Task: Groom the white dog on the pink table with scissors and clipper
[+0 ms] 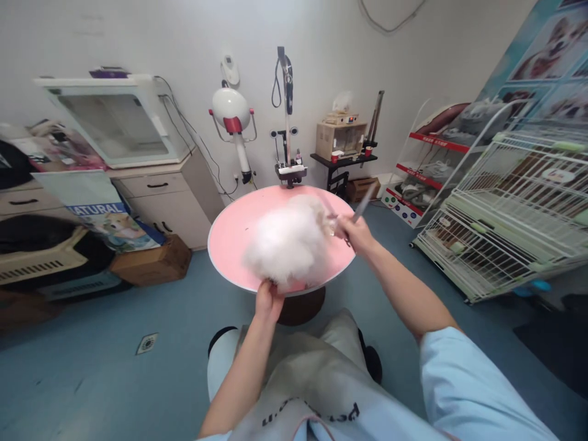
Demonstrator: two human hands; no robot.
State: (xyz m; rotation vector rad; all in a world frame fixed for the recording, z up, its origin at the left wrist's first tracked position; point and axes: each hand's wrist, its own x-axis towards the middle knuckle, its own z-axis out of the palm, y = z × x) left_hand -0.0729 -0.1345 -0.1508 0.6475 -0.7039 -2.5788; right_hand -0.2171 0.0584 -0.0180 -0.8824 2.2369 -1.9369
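A fluffy white dog [287,242], blurred, is on the round pink grooming table [229,226] in front of me. My left hand [270,299] is at the table's near edge, its fingers closed at the dog's lower fur. The fur hides the fingertips and exactly which part they grip. On the dog's right side my right hand [356,234] is closed around a pair of scissors [365,203]. One grey blade sticks up and to the right, away from the fur, and a dark finger ring shows below the hand. The dog's head end is smeared and hard to make out.
Behind the table stand a grooming post [288,104] with a hanging loop and a white-and-red dryer [231,110]. Wire cages [496,226] and a shelf rack [432,165] are on the right. Cabinets [156,199] and a cardboard box [154,262] line the left.
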